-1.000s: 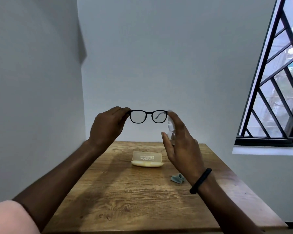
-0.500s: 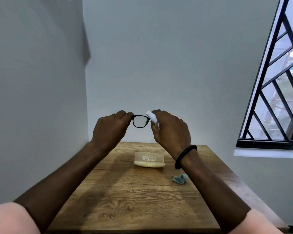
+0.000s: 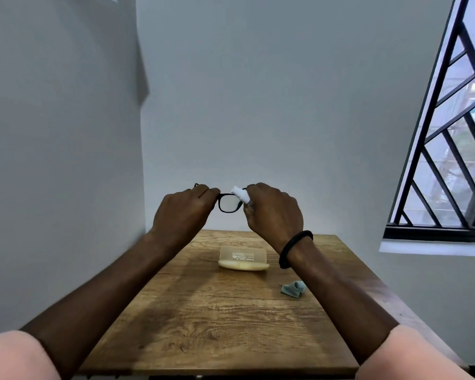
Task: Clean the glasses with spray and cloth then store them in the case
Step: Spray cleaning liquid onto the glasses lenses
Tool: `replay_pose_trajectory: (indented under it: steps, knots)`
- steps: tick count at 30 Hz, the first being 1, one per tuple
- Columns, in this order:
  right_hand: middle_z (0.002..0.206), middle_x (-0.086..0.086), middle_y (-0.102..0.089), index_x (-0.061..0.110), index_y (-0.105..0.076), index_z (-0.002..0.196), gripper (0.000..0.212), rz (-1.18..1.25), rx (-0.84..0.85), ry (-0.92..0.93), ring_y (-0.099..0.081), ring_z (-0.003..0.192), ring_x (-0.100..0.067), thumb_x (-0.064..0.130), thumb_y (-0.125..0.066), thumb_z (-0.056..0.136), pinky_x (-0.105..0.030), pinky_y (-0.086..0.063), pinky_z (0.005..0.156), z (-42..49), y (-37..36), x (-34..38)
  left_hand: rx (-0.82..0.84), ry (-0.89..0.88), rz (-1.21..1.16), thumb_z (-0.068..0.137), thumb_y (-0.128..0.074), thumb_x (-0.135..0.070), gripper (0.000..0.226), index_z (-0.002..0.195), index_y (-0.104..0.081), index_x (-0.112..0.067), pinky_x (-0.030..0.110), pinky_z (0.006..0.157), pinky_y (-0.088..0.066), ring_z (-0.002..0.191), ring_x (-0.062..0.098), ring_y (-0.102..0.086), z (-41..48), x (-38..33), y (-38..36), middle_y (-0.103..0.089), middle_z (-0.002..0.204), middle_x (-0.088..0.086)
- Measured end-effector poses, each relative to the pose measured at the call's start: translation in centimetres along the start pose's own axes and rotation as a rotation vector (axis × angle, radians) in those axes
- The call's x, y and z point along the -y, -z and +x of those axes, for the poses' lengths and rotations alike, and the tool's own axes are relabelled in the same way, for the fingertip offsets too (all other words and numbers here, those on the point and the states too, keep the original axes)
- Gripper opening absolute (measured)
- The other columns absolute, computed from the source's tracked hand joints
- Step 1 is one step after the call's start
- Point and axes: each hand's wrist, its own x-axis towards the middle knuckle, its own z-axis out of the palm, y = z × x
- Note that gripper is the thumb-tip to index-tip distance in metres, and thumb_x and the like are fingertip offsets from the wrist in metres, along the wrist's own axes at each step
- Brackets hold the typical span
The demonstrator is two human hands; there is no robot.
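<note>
Glasses (image 3: 229, 203) hang above the far end of the table (image 3: 203, 325), left hand (image 3: 183, 212) pinching their left end, right hand (image 3: 274, 212) clasping the white spray bottle (image 3: 240, 193) against them. Spraying seems in hand; cloth (image 3: 293, 288), near right, and case (image 3: 243, 259), far centre, lie untouched: wiping and storing remain.

black glasses (image 3: 229, 205) aloft, crumpled cloth (image 3: 293, 288), yellow case (image 3: 243, 262)

Pale pink short sleeves (image 3: 14, 357), black wristband (image 3: 295, 248) on right wrist.

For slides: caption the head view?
Left hand holds black glasses; right hand grips white spray bottle by them, above case and blue cloth on wooden table.
</note>
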Motion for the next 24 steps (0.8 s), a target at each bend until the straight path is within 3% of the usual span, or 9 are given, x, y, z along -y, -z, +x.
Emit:
replay_pose_trajectory:
  steps: [3, 5, 7, 8, 11, 14, 16, 19, 24]
  knots:
    - [0.08, 0.004, -0.06, 0.021, -0.062, 0.091, 0.008, -0.026, -0.056, 0.018, -0.059, 0.064, -0.027, 0.021, -0.054, 0.091, -0.03, -0.036, 0.052, 0.2, 0.1, -0.9, -0.05, 0.012, -0.059, 0.089, -0.077, -0.012, 0.032, 0.118, -0.065, -0.017, 0.032, 0.038, -0.047, 0.054, 0.026, -0.064, -0.1, -0.7, 0.1, -0.069, 0.079, 0.0]
    - [0.071, 0.006, -0.055, 0.024, -0.053, 0.075, 0.017, 0.072, -0.157, -0.035, -0.056, 0.06, -0.024, 0.025, -0.058, 0.092, -0.03, -0.039, 0.051, 0.5, 0.4, -1.8, -0.075, 0.173, -0.224, 0.095, -0.072, -0.025, 0.039, 0.128, -0.052, -0.02, 0.031, 0.047, -0.051, 0.063, 0.016, -0.069, -0.4, -1.4, 0.6, -0.071, 0.086, -0.007]
    - [0.062, 0.006, -0.054, 0.021, -0.048, 0.066, 0.034, 0.313, -0.253, -0.111, -0.055, 0.058, -0.022, 0.033, -0.06, 0.095, -0.034, -0.044, 0.053, 0.7, 0.9, -3.0, -0.106, 0.355, -0.425, 0.097, -0.069, -0.03, 0.03, 0.12, -0.052, -0.021, 0.029, 0.057, -0.052, 0.07, 0.007, -0.068, -1.1, -1.9, 0.8, -0.067, 0.083, -0.012]
    - [0.061, 0.005, -0.058, 0.018, -0.053, 0.064, 0.035, 0.441, -0.293, -0.132, -0.059, 0.059, -0.02, 0.033, -0.062, 0.095, -0.036, -0.047, 0.055, 0.7, 1.4, -3.4, -0.088, 0.434, -0.518, 0.098, -0.068, -0.03, 0.021, 0.113, -0.055, -0.022, 0.026, 0.06, -0.052, 0.071, 0.004, -0.068, -1.3, -2.2, 0.8, -0.067, 0.08, -0.012]
    - [0.06, 0.006, -0.066, 0.017, -0.07, 0.073, 0.015, 0.752, -0.315, -0.179, -0.061, 0.056, -0.012, 0.015, -0.073, 0.088, -0.031, -0.049, 0.057, 0.5, 2.7, -3.6, 0.128, 0.683, -0.918, 0.097, -0.069, -0.026, 0.004, 0.095, -0.07, -0.023, 0.021, 0.062, -0.054, 0.073, 0.007, -0.074, -0.8, -3.1, 0.2, -0.075, 0.079, -0.005]
    - [0.058, -0.011, -0.061, 0.011, -0.072, 0.085, 0.005, 1.004, -0.275, -0.253, -0.056, 0.05, -0.02, 0.01, -0.077, 0.086, -0.035, -0.048, 0.051, 0.4, 3.2, -3.5, 0.3, 0.899, -1.364, 0.098, -0.068, -0.021, 0.017, 0.114, -0.073, -0.017, 0.031, 0.066, -0.059, 0.091, 0.017, -0.078, 0.8, -4.0, 0.1, -0.08, 0.099, 0.001]
    - [0.063, -0.021, -0.062, 0.005, -0.071, 0.089, 0.005, 1.104, -0.27, -0.266, -0.056, 0.046, -0.025, 0.007, -0.075, 0.087, -0.034, -0.048, 0.051, 0.3, 3.1, -3.5, 0.329, 1.003, -1.593, 0.098, -0.068, -0.02, 0.029, 0.126, -0.068, -0.014, 0.03, 0.071, -0.061, 0.101, 0.02, -0.077, 1.8, -4.5, 0.1, -0.079, 0.11, 0.002]
    - [0.064, -0.013, -0.063, 0.004, -0.07, 0.088, 0.005, 1.206, -0.255, -0.292, -0.055, 0.045, -0.027, 0.004, -0.075, 0.088, -0.033, -0.047, 0.052, 0.2, 2.8, -3.4, 0.336, 1.063, -1.8, 0.097, -0.068, -0.02, 0.032, 0.129, -0.066, -0.015, 0.027, 0.074, -0.061, 0.105, 0.018, -0.076, 2.9, -5.7, -0.1, -0.077, 0.118, 0.003]
    - [0.067, -0.006, -0.065, 0.005, -0.069, 0.089, 0.006, 1.311, -0.217, -0.348, -0.054, 0.048, -0.028, 0.006, -0.075, 0.089, -0.035, -0.047, 0.053, -0.1, 2.3, -3.4, 0.273, 1.138, -1.958, 0.099, -0.064, -0.015, 0.022, 0.12, -0.071, -0.014, 0.025, 0.074, -0.06, 0.096, 0.013, -0.075, 3.3, -6.8, -1.3, -0.078, 0.108, 0.002]
